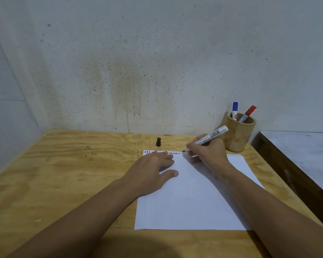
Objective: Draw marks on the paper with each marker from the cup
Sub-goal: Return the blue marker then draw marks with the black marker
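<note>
A white sheet of paper (190, 202) lies on the wooden table, with a row of short blue, red and black marks (172, 153) along its far edge. My left hand (153, 170) rests flat on the paper's upper left part, fingers spread. My right hand (208, 151) grips an uncapped black marker (211, 136), its tip touching the paper at the right end of the row. The marker's black cap (158, 142) stands on the table beyond the paper. A wooden cup (238, 135) at the far right holds a blue-capped marker (235, 108) and a red-capped marker (249, 112).
The plywood table (63, 164) butts against a stained wall at the back and left. A dark-framed white surface (306, 155) sits lower, off the table's right edge.
</note>
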Available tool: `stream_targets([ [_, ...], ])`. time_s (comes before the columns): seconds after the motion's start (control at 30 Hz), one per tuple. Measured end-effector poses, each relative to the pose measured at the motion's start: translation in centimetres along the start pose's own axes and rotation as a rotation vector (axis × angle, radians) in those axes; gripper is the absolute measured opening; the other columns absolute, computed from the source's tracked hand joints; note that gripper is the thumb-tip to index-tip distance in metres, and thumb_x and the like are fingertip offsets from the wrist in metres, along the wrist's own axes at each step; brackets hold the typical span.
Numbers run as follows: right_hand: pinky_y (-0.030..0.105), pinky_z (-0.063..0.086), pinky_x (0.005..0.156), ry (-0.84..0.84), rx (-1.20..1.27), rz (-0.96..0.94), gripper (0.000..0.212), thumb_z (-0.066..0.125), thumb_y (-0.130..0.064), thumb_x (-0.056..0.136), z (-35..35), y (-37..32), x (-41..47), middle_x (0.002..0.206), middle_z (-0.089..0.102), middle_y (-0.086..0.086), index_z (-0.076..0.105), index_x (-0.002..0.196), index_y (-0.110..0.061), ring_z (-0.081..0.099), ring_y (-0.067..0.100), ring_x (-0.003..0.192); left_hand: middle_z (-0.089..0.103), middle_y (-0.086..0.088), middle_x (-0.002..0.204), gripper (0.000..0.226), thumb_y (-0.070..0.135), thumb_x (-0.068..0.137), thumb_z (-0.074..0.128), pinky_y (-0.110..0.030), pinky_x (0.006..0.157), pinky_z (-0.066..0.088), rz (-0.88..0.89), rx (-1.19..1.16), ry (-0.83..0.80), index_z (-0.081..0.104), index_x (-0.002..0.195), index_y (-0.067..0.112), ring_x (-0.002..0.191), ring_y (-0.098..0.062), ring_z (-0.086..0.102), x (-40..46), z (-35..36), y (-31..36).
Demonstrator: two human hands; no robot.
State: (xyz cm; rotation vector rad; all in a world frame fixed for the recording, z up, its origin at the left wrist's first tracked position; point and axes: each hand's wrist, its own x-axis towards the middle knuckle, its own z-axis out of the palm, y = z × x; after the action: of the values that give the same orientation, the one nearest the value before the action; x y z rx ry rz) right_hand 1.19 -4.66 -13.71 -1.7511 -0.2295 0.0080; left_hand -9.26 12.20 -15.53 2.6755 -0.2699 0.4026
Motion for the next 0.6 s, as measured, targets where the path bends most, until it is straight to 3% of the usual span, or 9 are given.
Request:
stream_targets([
  [0.07,0.038,0.062,0.057,-0.018,0.004,-0.033,0.011,0.078,-0.005,0.075,0.05,-0.12,-0.14,0.074,0.072,0.015,0.071,0.082,0.001,0.073,0.026,0.066,0.066,-0.004,0.089,0.04,0.045,0.089,0.051,-0.028,0.086,0.046,0.01,-0.03,0.004,0.06,0.078,0.007,0.112,-0.005,0.054,-0.08,0.01,0.13],
  [0.17,0.031,0.06,0.053,-0.04,0.002,-0.064,0.01,0.077,-0.004,0.076,0.08,0.03,-0.32,0.071,0.071,0.016,0.071,0.08,0.002,0.07,0.022,0.062,0.069,0.003,0.115,0.036,0.043,0.089,0.055,-0.029,0.095,0.046,0.009,-0.057,0.014,0.067,0.093,0.009,0.121,0.0,0.049,-0.28,-0.02,0.36],
  [0.27,0.033,0.061,0.059,-0.037,-0.038,-0.089,0.008,0.079,-0.008,0.075,0.02,0.45,-0.27,0.067,0.072,0.01,0.072,0.073,-0.004,0.069,0.019,0.059,0.061,0.006,0.131,0.035,0.041,0.087,0.059,-0.023,0.101,0.041,-0.004,-0.077,0.04,0.069,0.11,0.017,0.127,-0.001,0.045,-0.45,-0.12,0.66],
  [0.43,0.039,0.062,0.066,-0.032,-0.039,-0.098,0.01,0.081,-0.01,0.073,-0.01,0.86,-0.13,0.065,0.073,0.009,0.072,0.069,-0.008,0.07,0.021,0.059,0.062,0.006,0.13,0.035,0.041,0.086,0.06,-0.021,0.097,0.043,-0.018,-0.076,0.058,0.07,0.107,0.014,0.125,0.003,0.043,-0.43,-0.13,0.71],
  [0.6,0.039,0.063,0.064,-0.034,-0.042,-0.095,0.012,0.081,-0.01,0.075,0.06,0.65,-0.29,0.069,0.073,0.013,0.073,0.076,-0.001,0.07,0.02,0.058,0.059,0.005,0.133,0.038,0.04,0.086,0.061,-0.025,0.102,0.043,-0.038,-0.101,0.048,0.066,0.116,0.018,0.126,-0.003,0.047,-0.43,-0.25,0.81],
])
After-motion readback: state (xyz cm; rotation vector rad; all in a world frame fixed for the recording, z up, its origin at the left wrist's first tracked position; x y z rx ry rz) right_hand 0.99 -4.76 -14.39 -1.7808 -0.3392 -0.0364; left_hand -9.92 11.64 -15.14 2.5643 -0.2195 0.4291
